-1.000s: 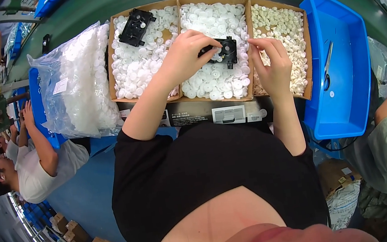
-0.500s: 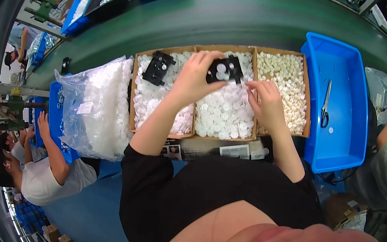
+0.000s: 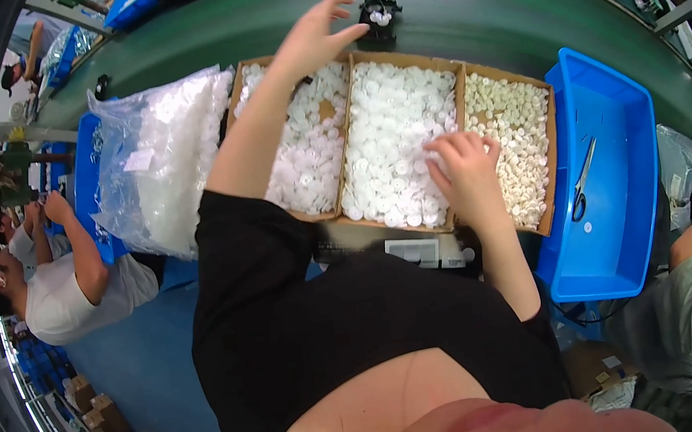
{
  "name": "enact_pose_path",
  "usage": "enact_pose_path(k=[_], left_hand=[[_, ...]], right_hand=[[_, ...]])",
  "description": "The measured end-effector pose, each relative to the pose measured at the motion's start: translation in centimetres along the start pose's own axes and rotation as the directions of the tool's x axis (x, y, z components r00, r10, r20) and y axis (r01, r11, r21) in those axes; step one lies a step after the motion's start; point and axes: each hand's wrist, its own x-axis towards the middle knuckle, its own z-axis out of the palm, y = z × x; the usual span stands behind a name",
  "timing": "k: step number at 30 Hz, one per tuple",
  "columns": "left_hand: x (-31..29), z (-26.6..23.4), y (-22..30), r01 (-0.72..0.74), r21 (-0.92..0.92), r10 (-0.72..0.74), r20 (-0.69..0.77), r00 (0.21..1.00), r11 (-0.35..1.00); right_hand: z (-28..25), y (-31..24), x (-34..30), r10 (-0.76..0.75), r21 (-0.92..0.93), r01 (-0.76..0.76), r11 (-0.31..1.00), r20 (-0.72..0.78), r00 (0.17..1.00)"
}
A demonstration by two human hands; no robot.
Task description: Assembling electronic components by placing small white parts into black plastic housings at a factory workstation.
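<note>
On the green conveyor belt lies a black plastic housing with white round pieces in it. My left hand is just left of the housing, open, thumb and fingers apart and nothing in them. My right hand is over the right part of the middle cardboard box of white plastic discs, fingers curled and thumb near the index; anything pinched there is too small to make out. Another box of white discs is partly covered by my left forearm, beside which a dark part shows.
A box of cream-coloured small pieces stands to the right, then a blue bin holding scissors and a white disc. A clear bag of white parts lies left. Co-workers sit at both sides.
My left hand has carried the black housing away from me, from above the middle box onto the belt, and let it go. My right hand stays over the boxes.
</note>
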Motion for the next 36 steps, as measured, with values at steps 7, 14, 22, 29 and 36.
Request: enact_pose_path(k=[7, 14, 22, 29, 36], left_hand=[[-10.0, -3.5, -4.8, -0.018, 0.268, 0.039, -0.072, 0.997, 0.963], [-13.5, 0.4, -8.1, 0.115, 0.689, 0.221, -0.379, 0.899, 0.716], [-13.1, -1.5, -5.4, 0.105, 0.218, -0.018, -0.368, 0.930, 0.970], [-13.1, 1.8, 2.6, -0.206, -0.194, 0.211, 0.005, 0.977, 0.959], [-12.7, 5.9, 2.6, -0.293, -0.038, 0.295, 0.180, 0.938, 0.955]], right_hand=[[1.6, 1.8, 5.3, -0.008, -0.075, 0.008, 0.997, 0.007, 1.000], [4.3, 1.7, 7.8, -0.022, -0.151, 0.041, 0.988, 0.126, 0.992], [2.9, 1.2, 7.0, 0.125, 0.042, -0.130, 0.991, 0.103, 0.987], [-0.4, 1.3, 5.4, 0.352, 0.512, -0.269, 0.816, -0.071, 0.933], [-0.4, -1.6, 3.6, 0.138, 0.366, -0.094, 0.926, -0.097, 0.986]])
